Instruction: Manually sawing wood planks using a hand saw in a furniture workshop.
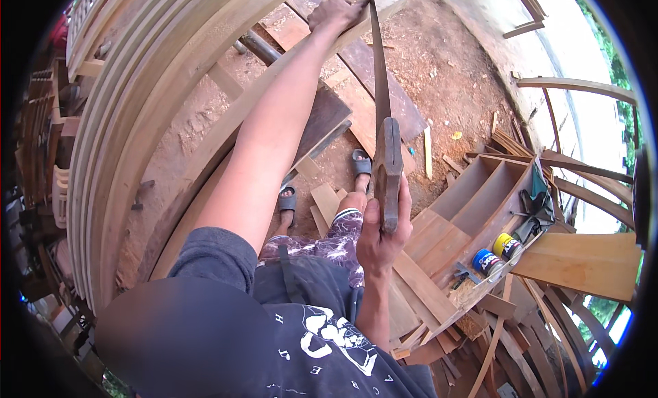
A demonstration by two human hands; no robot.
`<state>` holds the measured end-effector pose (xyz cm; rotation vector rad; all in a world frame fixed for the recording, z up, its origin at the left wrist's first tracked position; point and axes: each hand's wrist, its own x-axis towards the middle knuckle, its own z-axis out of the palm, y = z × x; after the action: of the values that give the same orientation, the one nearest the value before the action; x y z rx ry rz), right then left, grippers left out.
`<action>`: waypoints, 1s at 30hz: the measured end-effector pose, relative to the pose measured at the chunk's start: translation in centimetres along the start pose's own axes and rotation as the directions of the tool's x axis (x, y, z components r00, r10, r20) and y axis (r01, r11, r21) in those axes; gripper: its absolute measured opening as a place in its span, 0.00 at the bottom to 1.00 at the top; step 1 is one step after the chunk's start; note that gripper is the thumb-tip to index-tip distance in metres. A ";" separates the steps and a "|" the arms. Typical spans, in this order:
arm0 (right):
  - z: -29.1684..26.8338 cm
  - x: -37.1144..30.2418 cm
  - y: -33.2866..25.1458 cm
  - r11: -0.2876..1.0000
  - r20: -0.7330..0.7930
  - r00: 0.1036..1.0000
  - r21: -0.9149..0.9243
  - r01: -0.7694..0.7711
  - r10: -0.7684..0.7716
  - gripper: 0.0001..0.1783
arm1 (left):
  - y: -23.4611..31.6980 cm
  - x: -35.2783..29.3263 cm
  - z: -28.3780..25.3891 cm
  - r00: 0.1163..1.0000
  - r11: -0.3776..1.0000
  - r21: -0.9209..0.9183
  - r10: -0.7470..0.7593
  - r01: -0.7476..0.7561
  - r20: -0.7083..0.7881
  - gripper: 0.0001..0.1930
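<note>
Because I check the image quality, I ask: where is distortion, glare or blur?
In the head view, boards at left look bowed, whether by lens or true shape unclear; the white area at upper right is washed out; the dark oval at lower left is blurred past detail; the saw in the right hand looks fairly sharp.

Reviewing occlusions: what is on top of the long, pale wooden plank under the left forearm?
The left hand is over the plank near its far end; the dark metal saw blade crosses in view. Wood beneath hand and forearm is covered.
</note>
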<state>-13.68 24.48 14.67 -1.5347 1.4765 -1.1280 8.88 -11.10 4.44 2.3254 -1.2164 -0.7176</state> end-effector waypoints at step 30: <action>0.9 1.4 -3.1 0.985 0.042 0.984 0.004 -0.173 0.172 0.29 | 0.7 -1.3 -1.0 1.000 1.000 -0.005 0.018 -0.018 0.023 0.48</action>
<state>-11.74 23.33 17.40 -1.3868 1.5428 -0.9938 8.39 -10.24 6.00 2.3051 -1.2427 -0.7429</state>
